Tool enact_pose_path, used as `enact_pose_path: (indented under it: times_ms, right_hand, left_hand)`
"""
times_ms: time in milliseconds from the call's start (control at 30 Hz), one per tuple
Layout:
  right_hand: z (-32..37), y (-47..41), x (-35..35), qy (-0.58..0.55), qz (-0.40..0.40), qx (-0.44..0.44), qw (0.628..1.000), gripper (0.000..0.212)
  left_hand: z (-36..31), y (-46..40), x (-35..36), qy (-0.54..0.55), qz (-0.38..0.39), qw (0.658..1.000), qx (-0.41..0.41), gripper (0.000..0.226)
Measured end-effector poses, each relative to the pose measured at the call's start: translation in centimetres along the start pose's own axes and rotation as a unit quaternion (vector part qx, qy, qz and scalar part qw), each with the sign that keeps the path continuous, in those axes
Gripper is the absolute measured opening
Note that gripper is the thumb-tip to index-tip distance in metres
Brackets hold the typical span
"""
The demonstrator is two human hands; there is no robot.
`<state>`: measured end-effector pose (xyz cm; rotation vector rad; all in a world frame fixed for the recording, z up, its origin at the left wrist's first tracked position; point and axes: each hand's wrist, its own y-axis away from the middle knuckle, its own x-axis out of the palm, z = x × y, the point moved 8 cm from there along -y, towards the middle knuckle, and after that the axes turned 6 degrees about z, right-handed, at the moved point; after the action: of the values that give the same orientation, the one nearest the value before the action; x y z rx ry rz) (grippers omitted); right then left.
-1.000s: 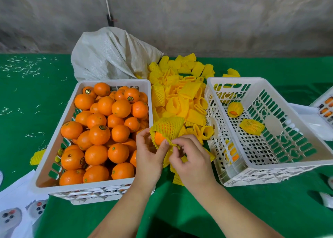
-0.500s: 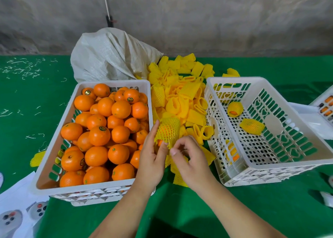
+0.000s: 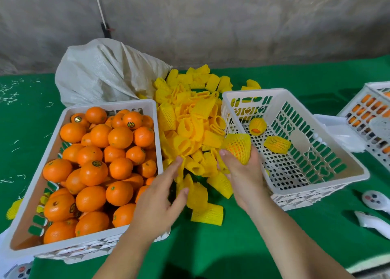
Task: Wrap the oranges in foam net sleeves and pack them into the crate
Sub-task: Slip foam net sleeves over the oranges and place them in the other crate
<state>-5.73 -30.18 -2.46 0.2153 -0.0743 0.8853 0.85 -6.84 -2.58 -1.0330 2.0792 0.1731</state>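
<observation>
Head view: loose sleeves are lying between both crates; your right hand is gripping a netted orange at the packing crate rim, your left hand hovering, fingers relaxed.

Green table, crates, sleeves, probably controllers

A fruit-packing workspace is suggested by a rough grey wall, a green-covered table, a white crate heaped with oranges, a pile of yellow foam net sleeves and a woven sack.
</observation>
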Motion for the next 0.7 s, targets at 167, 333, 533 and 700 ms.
enact_pose_path:
  times_ms: [167, 333, 533, 700]
  right_hand:
    - [6.7, -4.3, -11.6, 0.278, -0.158, -0.139, 0.937, 0.054]
    - [1.9, -7.0, -19.8, 0.284, -0.221, 0.091, 0.928, 0.077]
    - [1.8, -6.9, -18.6, 0.298, -0.202, 0.023, 0.933, 0.065]
    - [1.8, -5.5, -12.0, 0.417, -0.084, -0.084, 0.901, 0.059]
  left_hand:
    - [7.4, -1.4, -3.9, -0.295, 0.042, 0.949, -0.099, 0.038]
    - [7.6, -0.8, -1.7, -0.478, 0.208, 0.853, -0.035, 0.063]
    - [8.1, -0.9, -0.9, -0.478, 0.182, 0.859, -0.023, 0.075]
    - [6.9, -1.4, -2.5, -0.42, 0.104, 0.9, -0.047, 0.063]
